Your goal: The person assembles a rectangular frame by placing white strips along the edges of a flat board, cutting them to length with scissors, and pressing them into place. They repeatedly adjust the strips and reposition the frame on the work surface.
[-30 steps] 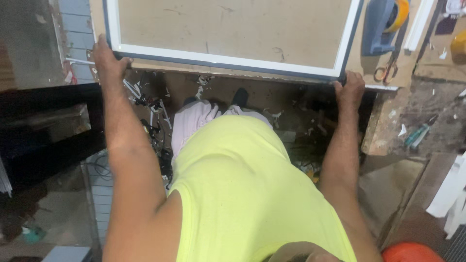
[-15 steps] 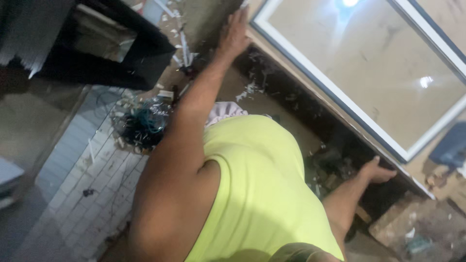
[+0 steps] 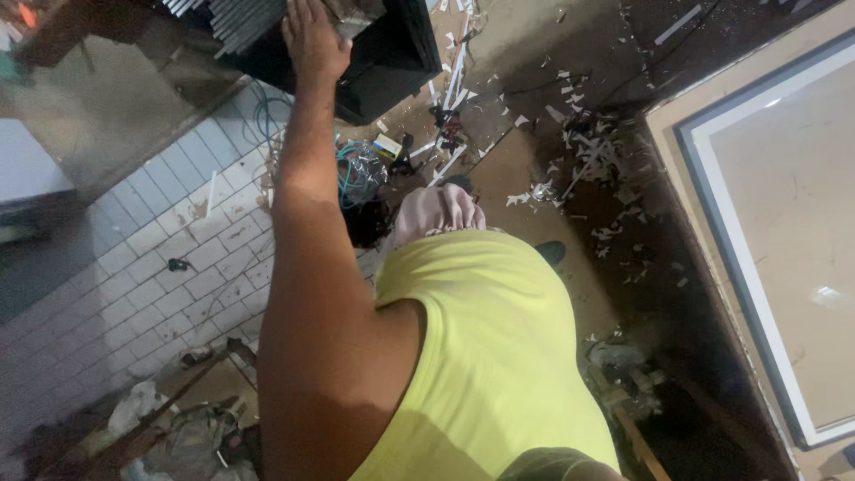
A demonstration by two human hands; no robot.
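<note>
Reaching up, the left hand [image 3: 313,40] lies flat on the black box [image 3: 374,53], far from the white frame [image 3: 757,267]; right hand unseen; the box could slip.

White tiled floor [image 3: 151,258], dusty ground littered with white scraps [image 3: 579,169], dim light, debris pile [image 3: 169,428]

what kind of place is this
Likely a small framing or glazing workshop: a white-edged framed panel lies on a bench, offcut scraps litter the floor, and the left hand reaches a dark box of stacked strips.
</note>
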